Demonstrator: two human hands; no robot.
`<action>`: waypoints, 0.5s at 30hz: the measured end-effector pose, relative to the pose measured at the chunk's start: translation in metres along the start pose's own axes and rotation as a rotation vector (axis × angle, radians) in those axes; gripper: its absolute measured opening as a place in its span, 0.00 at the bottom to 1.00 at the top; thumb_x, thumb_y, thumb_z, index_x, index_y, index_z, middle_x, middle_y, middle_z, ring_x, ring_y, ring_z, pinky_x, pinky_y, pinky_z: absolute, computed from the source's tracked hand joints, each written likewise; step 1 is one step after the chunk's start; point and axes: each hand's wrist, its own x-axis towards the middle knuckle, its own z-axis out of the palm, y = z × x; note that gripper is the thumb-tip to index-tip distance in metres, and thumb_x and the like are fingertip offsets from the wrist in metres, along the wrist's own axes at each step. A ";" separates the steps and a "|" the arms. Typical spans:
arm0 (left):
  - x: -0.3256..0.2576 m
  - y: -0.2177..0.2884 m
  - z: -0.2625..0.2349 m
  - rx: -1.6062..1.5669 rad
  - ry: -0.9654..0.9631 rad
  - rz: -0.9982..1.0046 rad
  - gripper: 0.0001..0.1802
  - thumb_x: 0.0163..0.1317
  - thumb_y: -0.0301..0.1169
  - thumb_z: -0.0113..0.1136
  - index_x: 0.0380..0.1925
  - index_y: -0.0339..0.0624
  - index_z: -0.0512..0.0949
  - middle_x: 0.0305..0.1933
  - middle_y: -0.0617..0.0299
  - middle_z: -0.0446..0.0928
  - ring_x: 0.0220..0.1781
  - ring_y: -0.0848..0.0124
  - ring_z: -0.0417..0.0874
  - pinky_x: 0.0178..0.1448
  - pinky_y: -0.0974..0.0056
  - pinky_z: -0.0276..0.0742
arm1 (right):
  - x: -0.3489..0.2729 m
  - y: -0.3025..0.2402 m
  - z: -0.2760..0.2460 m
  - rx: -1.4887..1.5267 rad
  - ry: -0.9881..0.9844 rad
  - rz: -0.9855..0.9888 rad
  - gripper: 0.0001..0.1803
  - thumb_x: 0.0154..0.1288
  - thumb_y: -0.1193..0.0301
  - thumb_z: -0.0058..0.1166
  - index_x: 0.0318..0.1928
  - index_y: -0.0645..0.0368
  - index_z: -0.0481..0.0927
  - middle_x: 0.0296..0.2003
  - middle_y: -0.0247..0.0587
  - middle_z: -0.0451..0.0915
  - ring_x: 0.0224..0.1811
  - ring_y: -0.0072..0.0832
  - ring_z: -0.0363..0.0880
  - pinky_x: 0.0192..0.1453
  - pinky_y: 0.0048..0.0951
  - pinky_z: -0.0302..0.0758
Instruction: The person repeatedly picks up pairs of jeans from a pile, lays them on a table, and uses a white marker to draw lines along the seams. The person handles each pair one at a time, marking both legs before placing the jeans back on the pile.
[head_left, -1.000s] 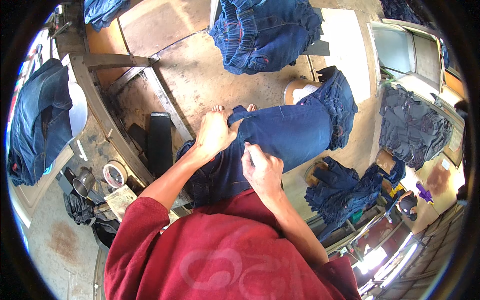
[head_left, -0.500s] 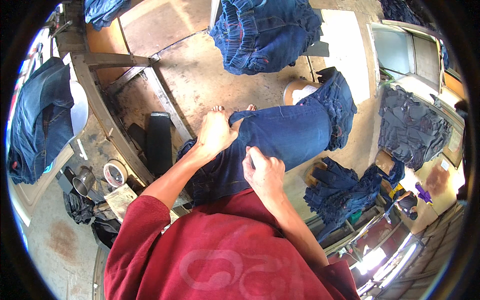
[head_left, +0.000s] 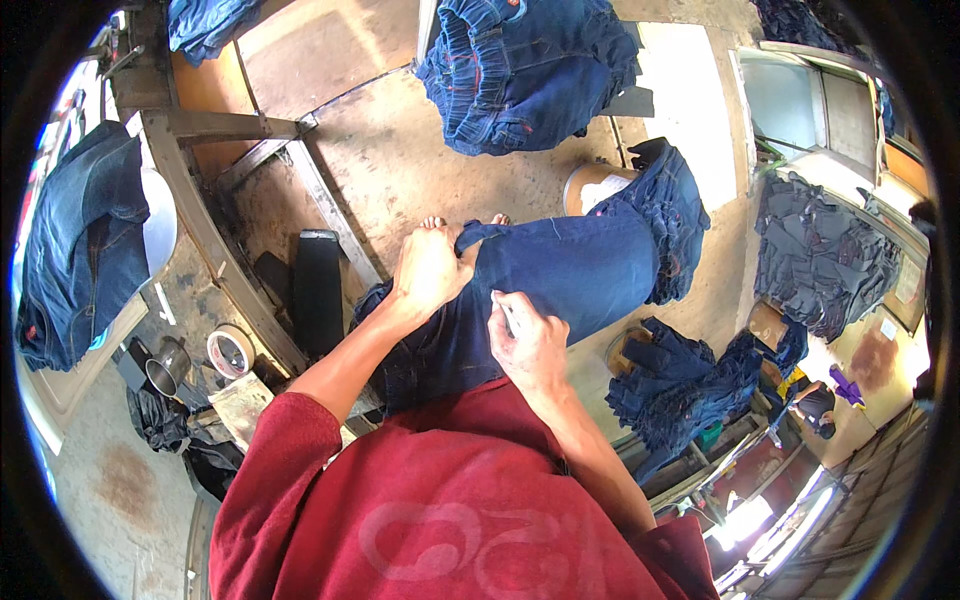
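Observation:
A blue denim garment [head_left: 570,265], looking like jeans, lies stretched out in front of me across a support. My left hand [head_left: 430,270] is closed on the raised edge of the denim, thumb toward the right. Just below and to the right, my right hand [head_left: 530,340] is curled in a pinch over the cloth. Something small and pale shows between its thumb and fingers, too little of it to name. At the right end the fabric bunches into folds [head_left: 678,225]. What holds the garment up is hidden beneath it.
A heap of blue denim [head_left: 530,75] stands ahead, more denim [head_left: 690,390] at the right. Grey garments [head_left: 825,255] are piled farther right. Left are hanging jeans [head_left: 85,245], a metal frame [head_left: 335,210], a tape roll [head_left: 230,352] and a metal mug [head_left: 168,365]. Another person [head_left: 815,408] is far right.
My right hand has shifted very slightly, turning so the pale thing in its grip shows more. My left hand keeps its hold on the denim edge in the same place.

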 end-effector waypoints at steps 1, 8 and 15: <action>0.000 0.000 0.001 0.003 0.004 0.007 0.11 0.66 0.31 0.73 0.43 0.35 0.90 0.32 0.36 0.85 0.35 0.46 0.93 0.43 0.51 0.87 | 0.000 0.000 0.001 -0.031 -0.004 0.009 0.01 0.72 0.72 0.65 0.42 0.54 0.85 0.20 0.47 0.83 0.20 0.46 0.86 0.24 0.45 0.81; 0.000 0.001 0.000 0.018 -0.031 -0.048 0.13 0.66 0.32 0.73 0.45 0.35 0.91 0.33 0.35 0.86 0.37 0.45 0.93 0.45 0.51 0.88 | 0.001 -0.001 -0.003 -0.207 -0.136 0.006 0.04 0.69 0.75 0.67 0.42 0.55 0.87 0.23 0.49 0.85 0.21 0.46 0.87 0.27 0.43 0.82; 0.001 0.000 0.002 0.016 -0.006 -0.012 0.12 0.67 0.33 0.72 0.44 0.37 0.91 0.31 0.35 0.85 0.35 0.45 0.93 0.43 0.50 0.87 | 0.002 -0.002 -0.001 -0.162 -0.064 0.037 0.03 0.68 0.74 0.68 0.41 0.55 0.86 0.24 0.49 0.87 0.23 0.47 0.88 0.29 0.43 0.84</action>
